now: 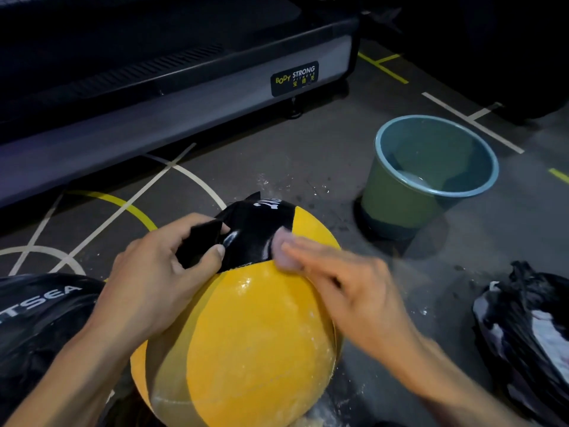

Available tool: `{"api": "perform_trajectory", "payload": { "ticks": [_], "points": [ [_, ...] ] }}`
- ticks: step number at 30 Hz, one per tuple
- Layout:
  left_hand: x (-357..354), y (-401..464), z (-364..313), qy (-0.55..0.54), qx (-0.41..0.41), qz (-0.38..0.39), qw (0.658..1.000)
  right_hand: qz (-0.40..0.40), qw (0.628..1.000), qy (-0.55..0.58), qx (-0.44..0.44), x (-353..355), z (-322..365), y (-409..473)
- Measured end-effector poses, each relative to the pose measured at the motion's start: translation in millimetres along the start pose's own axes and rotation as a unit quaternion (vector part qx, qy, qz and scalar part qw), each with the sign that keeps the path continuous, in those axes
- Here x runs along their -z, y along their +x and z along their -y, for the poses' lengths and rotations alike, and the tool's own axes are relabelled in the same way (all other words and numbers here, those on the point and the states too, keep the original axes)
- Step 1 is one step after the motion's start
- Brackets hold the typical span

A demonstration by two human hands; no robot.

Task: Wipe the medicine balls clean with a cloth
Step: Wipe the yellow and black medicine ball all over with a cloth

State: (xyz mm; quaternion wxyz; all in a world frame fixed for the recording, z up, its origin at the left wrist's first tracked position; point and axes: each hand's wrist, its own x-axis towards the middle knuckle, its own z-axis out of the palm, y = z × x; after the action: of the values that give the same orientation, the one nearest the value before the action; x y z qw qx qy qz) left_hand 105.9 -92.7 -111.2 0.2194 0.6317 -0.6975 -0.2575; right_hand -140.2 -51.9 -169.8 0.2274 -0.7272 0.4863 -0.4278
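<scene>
A yellow and black medicine ball (255, 343) sits on the floor in front of me, wet and streaked with white residue. My left hand (154, 272) pinches a loose black flap (200, 245) at the ball's upper left, between thumb and fingers. My right hand (345, 285) lies over the ball's upper right with fingers stretched out, blurred by motion. Its fingertips press a small pale pink cloth (284, 251) onto the seam between the black and yellow panels.
A black medicine ball (40, 322) with white lettering lies at the left, touching my left forearm. A green bucket (397, 198) with a blue rim holds water at the right. A black bag (529, 331) with cloths lies far right. A treadmill base (184, 97) runs behind.
</scene>
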Motion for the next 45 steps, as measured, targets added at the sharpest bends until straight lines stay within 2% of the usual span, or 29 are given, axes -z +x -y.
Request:
{"api": "perform_trajectory", "payload": {
  "ticks": [3,4,5,9,10,13,16,19,25,28,32,34,37,40,43,45],
  "points": [
    [-3,-2,-2,0.001,-0.001,-0.001,1.000,-0.047,0.981,-0.042,-0.181,14,-43,34],
    [-3,-2,-2,-0.001,0.001,-0.001,1.000,-0.047,0.976,-0.049,-0.205,13,-49,37],
    [-3,-3,-1,-0.004,0.002,-0.001,1.000,-0.052,0.977,-0.040,-0.204,8,-46,36],
    [0,-2,6,-0.014,0.004,0.008,1.000,-0.030,0.997,0.018,-0.072,-8,-3,10],
    [0,-3,5,-0.018,0.001,0.009,1.000,-0.026,0.997,0.031,-0.062,-7,-3,5],
    [-6,-6,-1,-0.040,-0.007,-0.007,0.999,-0.034,0.987,0.101,-0.124,6,-16,8],
    [-13,-3,-9,-0.029,-0.021,-0.042,0.998,-0.046,0.984,0.088,-0.149,9,-23,7],
    [-19,2,-27,-0.045,-0.027,-0.052,0.997,-0.090,0.977,0.065,-0.183,17,-31,3],
    [-41,17,-79,-0.019,-0.108,-0.039,0.993,-0.139,0.943,0.138,-0.268,58,-55,-9],
    [-36,21,-87,-0.078,-0.139,-0.037,0.987,-0.191,0.937,0.162,-0.244,84,-38,-12],
    [-22,31,-68,-0.178,-0.179,0.058,0.966,-0.227,0.945,0.143,-0.186,108,-11,-20],
    [-28,34,-44,-0.171,-0.158,0.076,0.970,-0.187,0.960,0.126,-0.166,98,-2,-28],
    [-39,28,-12,-0.163,-0.101,0.077,0.979,-0.099,0.991,-0.019,-0.082,63,-1,-39],
    [-32,24,-7,-0.128,-0.071,0.049,0.988,-0.095,0.991,-0.087,-0.019,38,-2,-45],
    [-32,19,-13,-0.068,-0.098,0.107,0.987,-0.068,0.988,-0.136,-0.004,26,12,-42],
    [-41,19,-8,-0.037,-0.133,0.110,0.984,-0.020,0.984,-0.176,0.028,14,20,-41]
  ]
}}
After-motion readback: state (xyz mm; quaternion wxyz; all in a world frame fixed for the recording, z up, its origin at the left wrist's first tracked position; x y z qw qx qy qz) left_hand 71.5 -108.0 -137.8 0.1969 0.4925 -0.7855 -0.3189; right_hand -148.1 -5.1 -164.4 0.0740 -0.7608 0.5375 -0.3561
